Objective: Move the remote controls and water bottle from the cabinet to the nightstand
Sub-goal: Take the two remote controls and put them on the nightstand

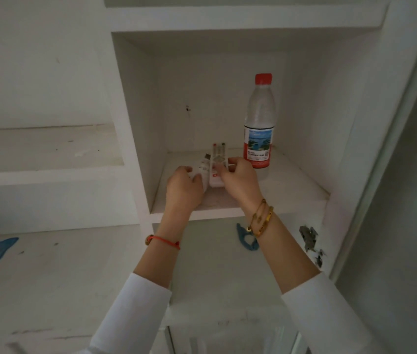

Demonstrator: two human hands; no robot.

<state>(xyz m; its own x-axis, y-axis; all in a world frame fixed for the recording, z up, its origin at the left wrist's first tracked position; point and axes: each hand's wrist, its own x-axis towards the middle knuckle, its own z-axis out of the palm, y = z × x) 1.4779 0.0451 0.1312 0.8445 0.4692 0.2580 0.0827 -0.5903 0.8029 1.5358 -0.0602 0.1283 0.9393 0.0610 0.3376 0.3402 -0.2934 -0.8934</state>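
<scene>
Both hands reach into the open cabinet (135,103) compartment, where 2 remote controls (211,166) lie side by side near the shelf's front edge. The left hand (183,189) curls its grip around the left remote, and the right hand (240,178) pinches the right one, probably to gather both in 1 trip. The water bottle (259,123) stands upright just right of them, untouched. The open front leaves room to draw them straight out; the nightstand is out of view.

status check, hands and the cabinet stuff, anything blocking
Left hand grips left remote; right hand grips right remote. Water bottle upright on cabinet shelf, untouched. Nothing blocking.
</scene>
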